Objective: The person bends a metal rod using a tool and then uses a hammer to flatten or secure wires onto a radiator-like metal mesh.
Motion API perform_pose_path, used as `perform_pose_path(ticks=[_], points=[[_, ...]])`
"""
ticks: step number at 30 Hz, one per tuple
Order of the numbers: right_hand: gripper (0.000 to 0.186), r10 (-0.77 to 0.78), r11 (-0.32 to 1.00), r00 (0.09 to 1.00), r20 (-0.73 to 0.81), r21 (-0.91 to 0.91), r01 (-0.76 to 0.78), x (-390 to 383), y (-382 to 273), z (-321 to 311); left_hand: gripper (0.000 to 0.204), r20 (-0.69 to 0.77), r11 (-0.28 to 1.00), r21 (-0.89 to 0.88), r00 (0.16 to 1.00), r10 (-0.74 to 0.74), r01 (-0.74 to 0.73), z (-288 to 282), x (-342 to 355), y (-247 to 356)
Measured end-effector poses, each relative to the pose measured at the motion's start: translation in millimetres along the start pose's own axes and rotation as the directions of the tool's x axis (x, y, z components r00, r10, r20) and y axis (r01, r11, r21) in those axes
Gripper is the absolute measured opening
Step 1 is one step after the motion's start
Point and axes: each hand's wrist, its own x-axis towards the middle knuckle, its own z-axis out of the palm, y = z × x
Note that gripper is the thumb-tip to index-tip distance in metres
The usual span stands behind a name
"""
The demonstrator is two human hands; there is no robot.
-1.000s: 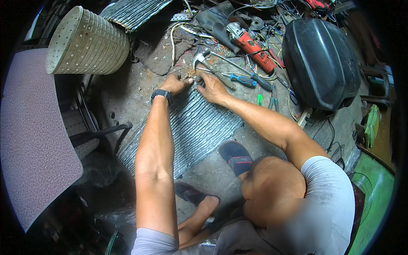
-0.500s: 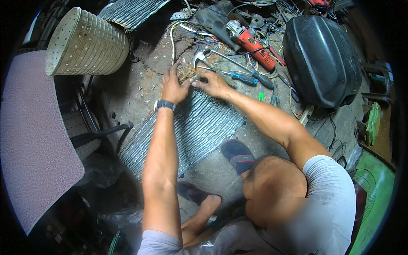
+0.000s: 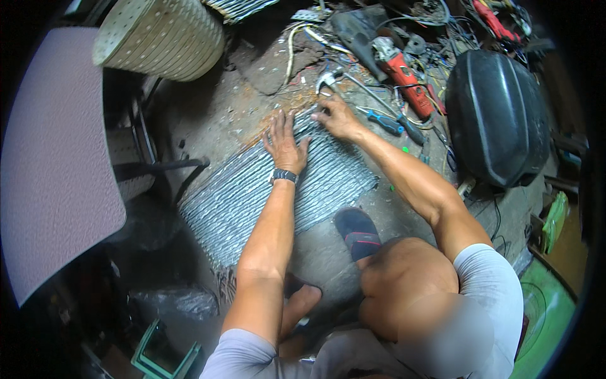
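A grey panel with close wavy ribs (image 3: 233,205) lies flat on the floor in front of me, rusty brown along its far edge. Across its upper middle rests my left hand (image 3: 286,144), fingers spread, with a dark watch on the wrist. My right hand (image 3: 339,119) is at the panel's far right corner; its fingers are apart and partly bent, and nothing shows in them. Just beyond those fingertips lies a claw hammer (image 3: 329,78) with a metal shaft. A blue-and-black screwdriver (image 3: 385,123) is to the right of that hand.
Farther right are a red angle grinder (image 3: 407,82), tangled wires and a large black plastic case (image 3: 499,120). A pale perforated basket (image 3: 161,41) stands at the far left beside a pinkish-grey board (image 3: 57,158). My sandalled foot (image 3: 356,230) is close to the panel's near edge.
My hands were together at the panel's far edge and have come apart. The left now lies flat on the ribs; the right is at the far corner near the hammer. The view has shifted.
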Motion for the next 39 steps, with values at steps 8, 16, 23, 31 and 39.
perform_pose_path(ticks=[8,16,23,31,39], points=[[0.045,0.039,0.995,0.990,0.134,-0.092,-0.026,6.4,-17.4,-14.8,0.078,-0.067,0.910,0.152,0.922,-0.381,0.386,-28.9,-66.1,-50.6],[0.039,-0.192,0.971,0.973,0.128,-0.122,0.207,12.4,-44.7,-28.7,0.107,-0.043,0.876,0.113,0.883,-0.467,0.469,-26.6,-59.1,-51.7],[0.046,-0.191,0.895,0.871,0.454,-0.284,0.344,12.9,-66.7,-47.9,0.102,-0.413,0.829,0.030,0.762,-0.498,0.558,-54.2,-109.4,-87.5],[0.025,-0.229,0.565,0.765,0.602,-0.558,0.608,20.7,-96.6,-29.4,0.094,-0.097,0.581,0.136,0.595,-0.798,0.802,-76.3,-136.7,-153.1],[0.013,-0.712,0.501,0.613,0.343,-0.364,0.785,-0.2,-182.4,-50.5,0.094,0.003,0.531,0.224,0.544,-0.839,0.817,-72.0,-134.1,-160.4]])
